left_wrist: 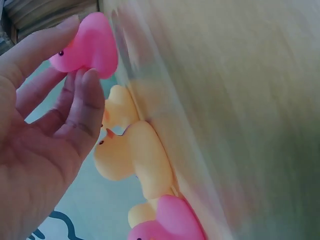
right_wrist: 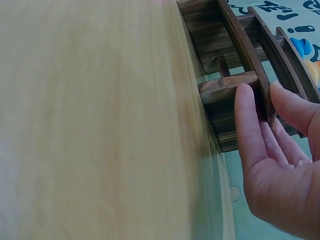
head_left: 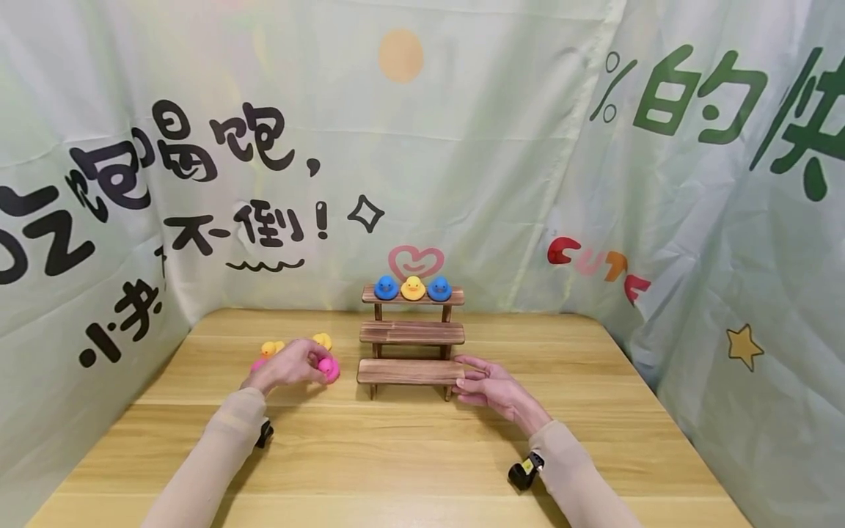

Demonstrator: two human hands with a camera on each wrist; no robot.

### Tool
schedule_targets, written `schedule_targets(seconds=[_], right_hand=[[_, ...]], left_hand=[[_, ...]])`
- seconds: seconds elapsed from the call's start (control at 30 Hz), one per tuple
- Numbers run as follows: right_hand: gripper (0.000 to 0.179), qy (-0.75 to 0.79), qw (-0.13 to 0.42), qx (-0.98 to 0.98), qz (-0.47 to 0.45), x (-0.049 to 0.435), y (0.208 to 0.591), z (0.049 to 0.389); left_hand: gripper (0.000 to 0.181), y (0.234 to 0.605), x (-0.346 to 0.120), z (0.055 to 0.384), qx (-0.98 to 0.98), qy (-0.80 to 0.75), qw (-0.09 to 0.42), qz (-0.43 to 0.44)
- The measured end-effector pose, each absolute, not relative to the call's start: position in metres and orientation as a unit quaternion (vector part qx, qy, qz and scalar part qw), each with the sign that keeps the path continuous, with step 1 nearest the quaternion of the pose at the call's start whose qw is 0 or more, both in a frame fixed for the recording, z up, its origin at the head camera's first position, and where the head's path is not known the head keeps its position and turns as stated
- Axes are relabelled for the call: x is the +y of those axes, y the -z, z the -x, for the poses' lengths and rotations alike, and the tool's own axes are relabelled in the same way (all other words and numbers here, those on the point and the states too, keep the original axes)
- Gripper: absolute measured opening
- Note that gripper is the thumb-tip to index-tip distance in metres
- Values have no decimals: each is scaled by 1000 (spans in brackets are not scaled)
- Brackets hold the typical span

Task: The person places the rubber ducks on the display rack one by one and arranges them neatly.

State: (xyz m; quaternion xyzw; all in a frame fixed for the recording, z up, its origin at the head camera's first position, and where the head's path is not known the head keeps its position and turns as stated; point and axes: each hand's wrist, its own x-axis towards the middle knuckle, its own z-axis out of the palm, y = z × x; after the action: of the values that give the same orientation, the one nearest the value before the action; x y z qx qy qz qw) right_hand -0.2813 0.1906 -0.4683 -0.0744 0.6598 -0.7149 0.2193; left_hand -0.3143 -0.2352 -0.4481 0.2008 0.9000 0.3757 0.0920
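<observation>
My left hand (head_left: 290, 364) pinches a pink rubber duck (head_left: 329, 370) between thumb and fingertips, left of a three-step wooden stand (head_left: 408, 372). In the left wrist view the pink duck is seen from the side, its head toward the palm. At the stand's right end, my right hand (head_left: 496, 390) grips the lowest step, thumb on top and fingers beneath, as the right wrist view shows. A blue duck (head_left: 386, 289), a yellow duck (head_left: 413, 290) and a second blue duck (head_left: 439, 290) sit in a row on the top step.
Behind and beside my left hand stand more ducks on the wooden table (head_left: 422, 455): a yellow one (head_left: 323, 341), another yellow one (head_left: 270, 348) and a partly hidden pink one (head_left: 257, 364). A printed cloth (head_left: 488, 191) hangs around the table's back and sides.
</observation>
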Motion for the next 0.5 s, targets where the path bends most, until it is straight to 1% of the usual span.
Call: schedule_targets(seconds=[0.17, 0.3, 0.5], right_hand=[[67, 715, 220, 659, 73, 190, 468, 283], [67, 718, 218, 657, 72, 191, 467, 283], [68, 717, 223, 656, 77, 191, 468, 282]], left_hand=[[34, 441, -233, 311, 906, -371, 54, -196], [35, 436, -232, 312, 903, -371, 27, -215], [35, 435, -233, 312, 896, -368, 25, -248]])
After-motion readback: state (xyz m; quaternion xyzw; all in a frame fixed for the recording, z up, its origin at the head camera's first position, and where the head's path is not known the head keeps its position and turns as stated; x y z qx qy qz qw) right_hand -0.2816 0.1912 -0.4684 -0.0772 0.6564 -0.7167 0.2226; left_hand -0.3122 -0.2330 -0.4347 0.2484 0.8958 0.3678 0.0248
